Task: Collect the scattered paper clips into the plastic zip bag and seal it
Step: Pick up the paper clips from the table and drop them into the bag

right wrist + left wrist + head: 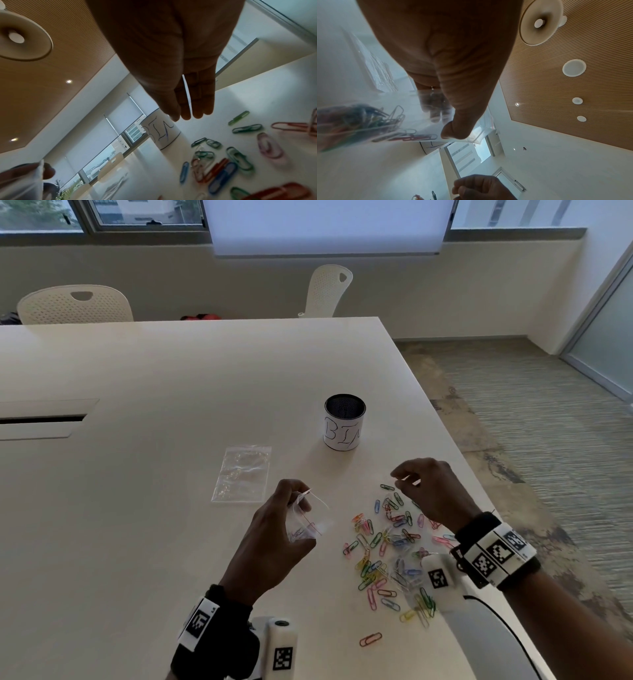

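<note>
dozens of paper clips [390, 556] lie scattered on the table [137, 508] under the right hand [430, 491], which pinches one pale clip, while the left hand [274, 539] grips the open zip bag [308, 523] aloft, whose floppy mouth could sag and make the clip miss.
</note>
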Demonstrator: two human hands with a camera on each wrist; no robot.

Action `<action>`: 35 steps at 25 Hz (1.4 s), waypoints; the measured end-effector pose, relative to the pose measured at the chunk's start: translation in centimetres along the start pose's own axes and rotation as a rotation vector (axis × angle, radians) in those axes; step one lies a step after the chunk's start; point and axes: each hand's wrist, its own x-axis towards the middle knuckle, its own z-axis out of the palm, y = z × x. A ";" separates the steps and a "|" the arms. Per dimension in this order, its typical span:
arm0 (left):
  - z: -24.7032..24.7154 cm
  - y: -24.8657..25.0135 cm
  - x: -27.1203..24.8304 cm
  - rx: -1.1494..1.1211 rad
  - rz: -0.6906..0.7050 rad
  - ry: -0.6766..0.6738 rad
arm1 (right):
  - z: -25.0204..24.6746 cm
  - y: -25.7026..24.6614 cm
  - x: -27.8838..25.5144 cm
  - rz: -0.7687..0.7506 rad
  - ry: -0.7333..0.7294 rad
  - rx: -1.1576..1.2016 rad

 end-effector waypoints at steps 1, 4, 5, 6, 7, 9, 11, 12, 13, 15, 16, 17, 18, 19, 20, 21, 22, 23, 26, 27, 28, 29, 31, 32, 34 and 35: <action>0.0 0.0 0.0 0.001 0.001 0.001 | 0.4 0.3 0.2 0.017 -0.031 -0.031; 0.1 0.0 0.2 0.006 0.007 -0.001 | 1.4 0.6 0.3 0.019 -0.161 -0.149; 0.1 0.0 0.2 0.006 0.006 -0.002 | 1.7 0.6 0.2 0.005 -0.214 -0.203; 0.1 0.0 0.2 0.005 0.003 -0.004 | 1.9 0.6 0.1 -0.012 -0.261 -0.252; 0.0 0.0 0.2 0.008 0.000 -0.006 | 1.9 0.5 0.0 -0.029 -0.295 -0.283; -0.1 -0.1 0.1 0.018 -0.005 -0.009 | 1.4 0.2 -0.4 -0.062 -0.342 -0.292; -0.1 -0.2 0.1 0.026 -0.005 -0.009 | 0.5 -0.5 -0.8 -0.089 -0.392 -0.271; -0.2 -0.2 0.1 0.029 -0.006 -0.007 | 0.0 -0.8 -1.1 -0.097 -0.436 -0.271; -0.1 -0.3 0.1 0.032 -0.008 -0.007 | -0.4 -1.1 -1.4 -0.097 -0.487 -0.282; -0.1 -0.3 0.1 0.042 -0.011 -0.013 | -0.6 -1.7 -2.1 -0.081 -0.538 -0.313; -0.1 -0.3 0.0 0.042 -0.014 -0.017 | -0.4 -1.8 -2.4 -0.085 -0.528 -0.323; -0.1 -0.3 0.0 0.038 -0.017 -0.019 | -0.1 -1.9 -2.7 -0.092 -0.505 -0.322; -0.1 -0.3 0.0 0.034 -0.020 -0.020 | 0.2 -2.1 -2.9 -0.091 -0.485 -0.311; 0.0 -0.3 0.0 0.035 -0.019 -0.019 | 0.5 -2.3 -3.1 -0.087 -0.472 -0.293; 0.0 -0.3 0.1 0.039 -0.017 -0.018 | 0.7 -2.5 -3.2 -0.088 -0.463 -0.274; 0.0 -0.4 0.1 0.043 -0.016 -0.019 | 0.9 -2.7 -3.2 -0.092 -0.452 -0.256; 0.1 -0.4 0.1 0.045 -0.017 -0.021 | 1.0 -2.8 -3.3 -0.097 -0.440 -0.239; 0.1 -0.4 0.1 0.044 -0.019 -0.022 | 1.2 -3.0 -3.4 -0.102 -0.430 -0.227; 0.1 -0.4 0.1 0.039 -0.020 -0.014 | 1.6 -3.3 -3.7 -0.115 -0.416 -0.229; 0.1 -0.4 0.0 0.039 -0.022 -0.011 | 1.7 -3.4 -3.8 -0.128 -0.410 -0.236; 0.1 -0.3 0.0 0.039 -0.022 -0.009 | 1.9 -3.5 -3.9 -0.144 -0.403 -0.244; 0.1 -0.3 0.0 0.039 -0.021 -0.009 | 2.0 -3.6 -3.9 -0.159 -0.397 -0.248; 0.0 -0.2 -0.1 0.040 -0.019 -0.010 | 2.3 -3.7 -3.9 -0.183 -0.400 -0.261; 0.0 -0.2 -0.1 0.041 -0.018 -0.011 | 2.3 -3.7 -3.8 -0.190 -0.408 -0.273; 0.0 -0.2 -0.1 0.046 -0.018 -0.010 | 2.3 -3.5 -3.4 -0.201 -0.427 -0.293; 0.0 -0.2 -0.1 0.048 -0.020 -0.009 | 2.2 -3.4 -3.3 -0.203 -0.437 -0.298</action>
